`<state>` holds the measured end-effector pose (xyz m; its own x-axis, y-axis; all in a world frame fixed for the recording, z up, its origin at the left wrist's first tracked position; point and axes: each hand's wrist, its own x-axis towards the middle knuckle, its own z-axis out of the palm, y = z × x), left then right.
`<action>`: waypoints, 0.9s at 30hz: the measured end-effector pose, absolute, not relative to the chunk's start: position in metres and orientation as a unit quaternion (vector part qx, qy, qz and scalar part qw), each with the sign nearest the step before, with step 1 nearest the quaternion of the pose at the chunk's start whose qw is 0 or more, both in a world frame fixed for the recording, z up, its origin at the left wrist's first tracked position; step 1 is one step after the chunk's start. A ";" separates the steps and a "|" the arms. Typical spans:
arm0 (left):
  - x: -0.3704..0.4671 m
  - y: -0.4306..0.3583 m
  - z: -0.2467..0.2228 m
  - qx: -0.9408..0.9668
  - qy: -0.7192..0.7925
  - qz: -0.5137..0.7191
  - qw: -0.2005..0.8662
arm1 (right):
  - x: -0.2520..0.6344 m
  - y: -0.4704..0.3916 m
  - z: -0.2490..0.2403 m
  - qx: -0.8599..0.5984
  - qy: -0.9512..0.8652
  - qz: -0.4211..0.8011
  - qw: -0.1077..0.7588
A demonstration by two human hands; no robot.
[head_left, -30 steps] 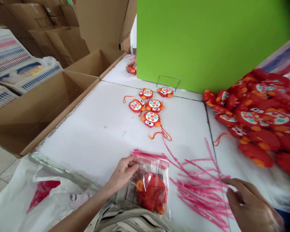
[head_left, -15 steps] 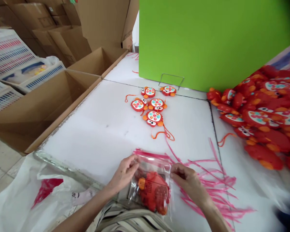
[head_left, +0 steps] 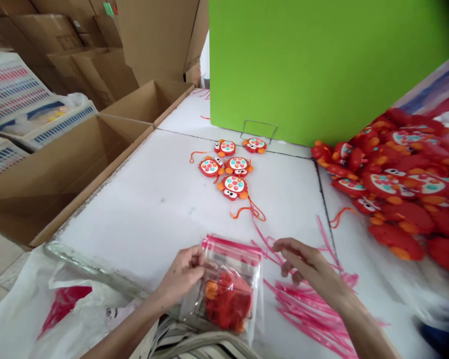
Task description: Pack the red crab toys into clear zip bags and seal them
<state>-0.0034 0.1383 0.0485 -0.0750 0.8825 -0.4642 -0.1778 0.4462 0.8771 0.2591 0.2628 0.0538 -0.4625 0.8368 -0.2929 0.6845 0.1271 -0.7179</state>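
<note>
A clear plastic bag point(head_left: 243, 254) with a pink top edge lies at the table's near side, in front of my body. Inside it sits a red toy point(head_left: 230, 301) with an orange foot. My left hand point(head_left: 187, 271) pinches the bag's left edge near the top. My right hand point(head_left: 307, 262) is off the bag, fingers apart and slightly curled, above a heap of pink plastic strips point(head_left: 310, 311). Further up the table lie several red crab-like toys point(head_left: 235, 185) with white faces of coloured buttons, some with orange cords.
A big pile of the same red toys point(head_left: 404, 209) fills the right side. Behind stands a green panel point(head_left: 322, 65) with a wire stand point(head_left: 260, 130) before it. Open cardboard boxes point(head_left: 97, 144) line the left edge, with white plastic baskets point(head_left: 41, 124) beyond.
My right hand has let go of the bag's right edge and moved right, its fingers opening. My left hand still holds the bag. The view has shifted slightly.
</note>
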 end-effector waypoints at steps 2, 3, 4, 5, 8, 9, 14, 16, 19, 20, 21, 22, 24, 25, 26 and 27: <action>-0.030 0.134 0.068 0.295 0.616 0.463 0.565 | 0.267 0.279 0.051 -0.546 -0.782 0.290 0.082; -0.049 0.132 0.080 0.303 0.653 0.476 0.505 | 0.271 0.284 0.048 -0.559 -0.792 0.234 0.081; -0.070 0.131 0.092 0.311 0.699 0.487 0.421 | 0.275 0.287 0.044 -0.564 -0.796 0.201 0.083; -0.092 0.131 0.103 0.306 0.743 0.509 0.308 | 0.277 0.289 0.039 -0.562 -0.800 0.192 0.084; -0.145 0.136 0.132 0.273 0.801 0.531 -0.043 | 0.283 0.288 0.028 -0.542 -0.806 0.220 0.090; -0.153 0.140 0.137 0.281 0.799 0.523 -0.096 | 0.285 0.289 0.025 -0.535 -0.805 0.238 0.093; -0.107 0.160 0.111 0.444 0.805 0.392 0.051 | 0.314 0.300 0.022 -0.578 -0.773 0.230 0.122; -0.068 0.167 0.085 0.523 0.774 0.325 0.149 | 0.333 0.308 0.021 -0.628 -0.746 0.171 0.144; -0.017 0.177 0.051 0.646 0.677 0.291 0.202 | 0.356 0.317 0.014 -0.669 -0.718 0.112 0.153; -0.004 0.182 0.044 0.678 0.646 0.285 0.203 | 0.360 0.319 0.010 -0.675 -0.715 0.103 0.152; 0.006 0.187 0.038 0.707 0.620 0.276 0.199 | 0.361 0.321 0.007 -0.677 -0.714 0.096 0.151; 0.014 0.192 0.034 0.731 0.600 0.263 0.191 | 0.361 0.323 0.002 -0.676 -0.716 0.090 0.151; 0.027 0.206 0.032 0.776 0.566 0.222 0.168 | 0.356 0.326 -0.005 -0.669 -0.722 0.082 0.155; 0.032 0.213 0.032 0.797 0.550 0.196 0.156 | 0.353 0.328 -0.008 -0.664 -0.726 0.080 0.158; 0.037 0.220 0.033 0.817 0.533 0.169 0.144 | 0.351 0.329 -0.011 -0.657 -0.732 0.080 0.163; 0.042 0.227 0.034 0.834 0.515 0.144 0.135 | 0.349 0.329 -0.013 -0.649 -0.738 0.082 0.168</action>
